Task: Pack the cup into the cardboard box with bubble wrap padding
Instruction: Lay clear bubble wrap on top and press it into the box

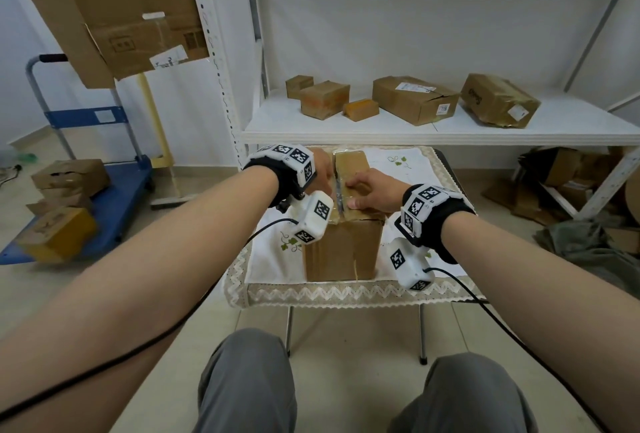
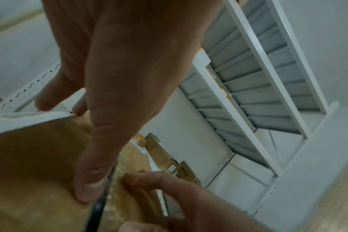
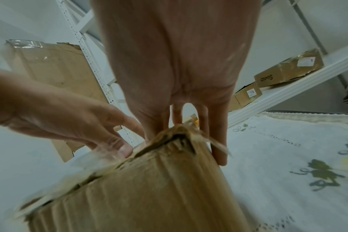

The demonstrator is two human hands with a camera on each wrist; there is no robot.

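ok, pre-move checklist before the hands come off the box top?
1. Cardboard box upright on the table: ok.
2. Top flaps down, meeting at the centre seam: ok.
3. Left hand pressing the left flap: ok.
4. Right hand pressing the right flap: ok.
5. Seam taped shut: cannot tell.
6. Cup and bubble wrap inside: cannot tell, the flaps hide the inside.

Table [image 1: 346,294] with embroidered white cloth [image 1: 408,164], centre frame. White shelf [image 1: 433,133] above, bearing five cardboard parcels [image 1: 414,99]. Blue trolley [image 1: 104,204] with boxes, left. Flattened cardboard [image 1: 114,6], upper left.
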